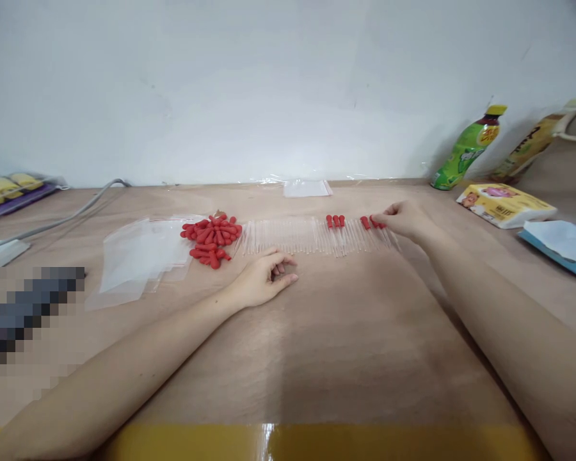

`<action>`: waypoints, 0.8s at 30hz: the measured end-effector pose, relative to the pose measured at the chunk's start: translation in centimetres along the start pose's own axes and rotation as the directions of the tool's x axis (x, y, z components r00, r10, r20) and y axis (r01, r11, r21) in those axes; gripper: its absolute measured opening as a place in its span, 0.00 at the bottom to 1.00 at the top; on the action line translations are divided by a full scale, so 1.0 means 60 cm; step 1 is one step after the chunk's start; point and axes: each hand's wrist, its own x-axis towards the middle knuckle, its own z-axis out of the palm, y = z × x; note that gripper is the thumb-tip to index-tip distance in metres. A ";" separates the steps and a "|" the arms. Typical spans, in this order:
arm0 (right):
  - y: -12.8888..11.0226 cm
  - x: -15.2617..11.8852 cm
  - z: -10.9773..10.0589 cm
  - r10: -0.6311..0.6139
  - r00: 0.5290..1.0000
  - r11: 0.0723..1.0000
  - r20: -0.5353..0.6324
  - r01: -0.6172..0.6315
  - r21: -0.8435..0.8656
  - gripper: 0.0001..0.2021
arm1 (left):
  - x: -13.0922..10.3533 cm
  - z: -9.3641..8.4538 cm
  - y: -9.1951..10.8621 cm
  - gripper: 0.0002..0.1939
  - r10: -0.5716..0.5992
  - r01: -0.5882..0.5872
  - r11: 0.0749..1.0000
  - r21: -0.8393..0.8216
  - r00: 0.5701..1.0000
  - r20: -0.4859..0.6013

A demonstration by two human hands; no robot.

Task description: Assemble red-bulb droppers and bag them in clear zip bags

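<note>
A long row of thin clear tubes (288, 235) lies side by side on the table. Several of them toward the right carry red rubber bulbs (336, 221) on their far ends. My right hand (403, 219) is closed at the row's right end, its fingertips pinching a red bulb. Just in front of the row's middle rests my left hand (269, 276), fingers curled but thumb and fingertips apart, with nothing between them. A pile of loose red bulbs (211, 237) sits left of the row, partly over clear plastic bags (139, 256).
At the back right stand a green bottle (468, 150), a yellow tissue pack (506, 205) and a blue-and-white packet (559, 246). A grey cable (77, 211) and a purple tray of yellow items (19, 195) lie left. A small white bag (307, 188) is by the wall.
</note>
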 end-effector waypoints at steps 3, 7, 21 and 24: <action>-0.053 -0.032 0.013 -0.093 0.995 0.996 0.032 0.093 0.003 0.14 | 0.000 0.000 0.000 0.11 -0.002 0.002 1.000 -0.001 1.000 0.005; -0.109 -0.059 0.029 -0.139 0.983 0.982 0.121 0.153 -0.114 0.21 | 0.000 -0.001 0.001 0.10 -0.011 0.011 1.000 0.005 1.000 0.007; -0.143 -0.060 0.046 0.053 0.982 0.982 0.184 -0.019 -0.186 0.16 | 0.000 -0.001 0.002 0.11 -0.014 0.014 1.000 0.002 1.000 0.008; -0.144 -0.061 0.049 0.071 0.983 0.986 0.169 -0.044 -0.158 0.15 | 0.000 -0.001 0.003 0.11 -0.024 0.024 1.000 0.005 1.000 0.011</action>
